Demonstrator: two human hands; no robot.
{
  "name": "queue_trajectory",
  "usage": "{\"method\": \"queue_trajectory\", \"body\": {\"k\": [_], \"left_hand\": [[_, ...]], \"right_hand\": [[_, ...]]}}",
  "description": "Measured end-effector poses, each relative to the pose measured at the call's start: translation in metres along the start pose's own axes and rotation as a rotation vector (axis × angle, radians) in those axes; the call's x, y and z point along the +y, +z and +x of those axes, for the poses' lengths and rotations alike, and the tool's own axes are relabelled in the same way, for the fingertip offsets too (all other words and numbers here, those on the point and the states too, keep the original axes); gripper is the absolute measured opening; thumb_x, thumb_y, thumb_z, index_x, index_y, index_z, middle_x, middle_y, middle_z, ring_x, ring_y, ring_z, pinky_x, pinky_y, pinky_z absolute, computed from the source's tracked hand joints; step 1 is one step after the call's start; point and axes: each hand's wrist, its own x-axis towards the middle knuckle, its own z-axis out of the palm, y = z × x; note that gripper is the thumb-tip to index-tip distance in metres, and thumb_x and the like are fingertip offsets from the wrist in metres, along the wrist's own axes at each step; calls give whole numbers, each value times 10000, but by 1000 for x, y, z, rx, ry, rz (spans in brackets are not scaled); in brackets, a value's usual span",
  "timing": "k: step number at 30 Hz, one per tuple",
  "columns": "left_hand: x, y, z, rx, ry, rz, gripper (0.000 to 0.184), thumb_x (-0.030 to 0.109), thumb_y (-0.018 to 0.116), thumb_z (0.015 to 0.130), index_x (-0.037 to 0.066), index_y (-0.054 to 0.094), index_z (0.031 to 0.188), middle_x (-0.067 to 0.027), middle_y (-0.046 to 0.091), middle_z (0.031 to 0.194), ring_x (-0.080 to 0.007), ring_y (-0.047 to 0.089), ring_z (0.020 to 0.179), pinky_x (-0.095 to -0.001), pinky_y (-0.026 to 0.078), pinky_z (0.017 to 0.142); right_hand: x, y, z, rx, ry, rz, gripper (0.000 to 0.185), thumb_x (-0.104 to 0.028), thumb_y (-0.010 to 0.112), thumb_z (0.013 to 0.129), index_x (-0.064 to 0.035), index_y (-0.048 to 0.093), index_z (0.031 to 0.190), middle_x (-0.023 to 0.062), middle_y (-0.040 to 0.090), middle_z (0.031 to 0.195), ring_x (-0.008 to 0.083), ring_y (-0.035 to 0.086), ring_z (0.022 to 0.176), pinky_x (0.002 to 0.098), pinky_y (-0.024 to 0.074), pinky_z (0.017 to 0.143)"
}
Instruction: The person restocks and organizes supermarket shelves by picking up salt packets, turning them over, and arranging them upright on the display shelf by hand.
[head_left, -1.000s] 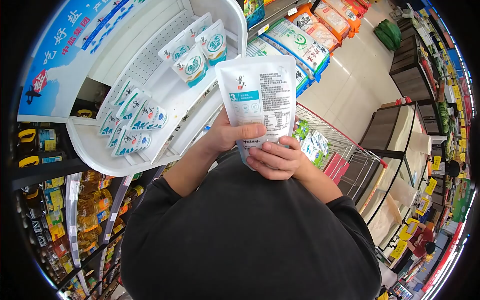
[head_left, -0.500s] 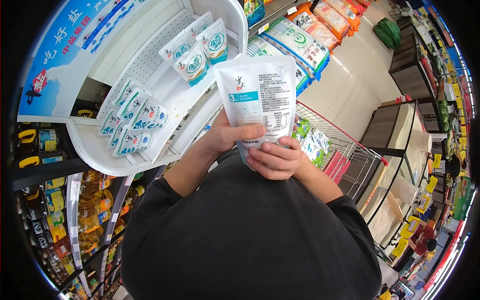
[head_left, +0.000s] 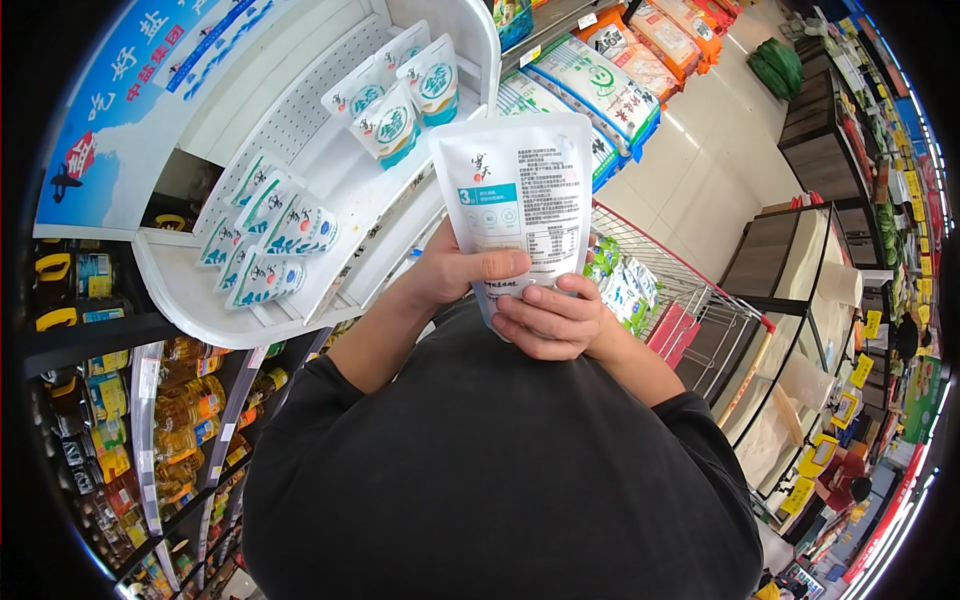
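Note:
A white and teal salt pouch [head_left: 515, 190] is held upright before my chest, its side of small printed text facing me. My left hand [head_left: 465, 265] grips its lower left, with the thumb lying across the front. Round the lower right edge curl the fingers of my right hand [head_left: 550, 318]; they cover part of the bottom print. Close by on the left, similar teal pouches [head_left: 388, 125] stand on a white display shelf [head_left: 345, 235]. Several green and white pouches [head_left: 268, 240] lean together nearer its left end.
Behind my right hand stands a shopping cart [head_left: 700, 310] with green and white packages [head_left: 630, 285] in it. Large rice bags [head_left: 595, 85] are stacked ahead. Oil bottles [head_left: 190, 410] fill shelves at lower left. Wooden bins [head_left: 780, 255] line the right, with a person in red [head_left: 845, 478] far off.
The view has shifted very slightly. Both hands and the pouch stay in the same position.

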Motion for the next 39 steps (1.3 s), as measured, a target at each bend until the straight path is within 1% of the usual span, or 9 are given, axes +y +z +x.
{"method": "queue_trajectory", "body": {"k": [2, 8, 11, 23, 26, 32, 34, 38, 39], "left_hand": [[-2, -3, -1, 6, 9, 39, 747, 121, 730, 913, -62, 414, 1565, -302, 664, 1390, -429, 698, 1246, -504, 580, 1072], [-3, -3, -2, 4, -10, 6, 766, 128, 730, 914, -63, 395, 1575, -317, 657, 1394, -455, 692, 1249, -516, 578, 1075], [6, 6, 2, -43, 20, -9, 769, 127, 729, 915, -62, 390, 1579, -317, 655, 1398, -458, 688, 1256, -519, 575, 1079], [4, 4, 1, -52, 14, -17, 788, 137, 740, 922, -59, 371, 1590, -321, 638, 1421, -467, 676, 1272, -531, 570, 1087], [-3, -3, -4, -11, -21, 10, 789, 141, 743, 922, -59, 372, 1589, -326, 638, 1419, -465, 675, 1275, -530, 570, 1087], [-7, -9, -6, -2, -27, 39, 794, 142, 743, 923, -57, 367, 1593, -329, 635, 1422, -463, 673, 1279, -531, 568, 1090], [-8, -10, -7, 2, -26, 42, 793, 140, 742, 924, -54, 367, 1595, -328, 635, 1422, -462, 672, 1281, -531, 567, 1091], [-11, -12, -9, 13, -32, 42, 785, 134, 740, 927, -45, 370, 1596, -321, 634, 1428, -459, 670, 1284, -532, 566, 1092], [-11, -13, -9, 13, -33, 42, 785, 134, 740, 927, -45, 370, 1596, -321, 634, 1428, -459, 670, 1284, -532, 566, 1092]], "right_hand": [[-1, 0, 0, -3, 2, 1, 191, -181, 787, 879, -265, 768, 1049, -76, 766, 1257, 132, 666, 1220, 378, 418, 1179], [-1, 3, -1, 11, -2, 3, 190, -181, 785, 878, -265, 769, 1048, -72, 765, 1258, 135, 664, 1228, 379, 413, 1184], [-1, 2, -1, 10, -5, 3, 190, -180, 783, 878, -265, 771, 1048, -71, 764, 1261, 136, 662, 1231, 381, 411, 1186], [-3, 2, 0, 10, -6, 2, 189, -174, 781, 882, -266, 770, 1046, -70, 760, 1271, 135, 657, 1241, 376, 406, 1191], [-3, 1, 0, 9, -6, 4, 189, -176, 785, 881, -266, 768, 1046, -72, 759, 1272, 133, 654, 1246, 376, 405, 1193], [-4, 1, -1, 12, 3, 3, 192, -183, 792, 879, -270, 763, 1047, -77, 757, 1275, 130, 653, 1246, 371, 407, 1194], [-4, -1, -3, -34, -23, -7, 194, -206, 807, 866, -316, 762, 1019, -87, 754, 1277, 162, 602, 1322, 414, 372, 1228], [-5, -1, -3, -42, -20, -7, 198, -207, 803, 872, -318, 763, 1031, -85, 752, 1285, 162, 601, 1326, 414, 370, 1230], [-6, -1, -1, -25, -6, -1, 190, -195, 798, 877, -296, 762, 1034, -83, 755, 1277, 144, 627, 1286, 388, 392, 1207]]}}
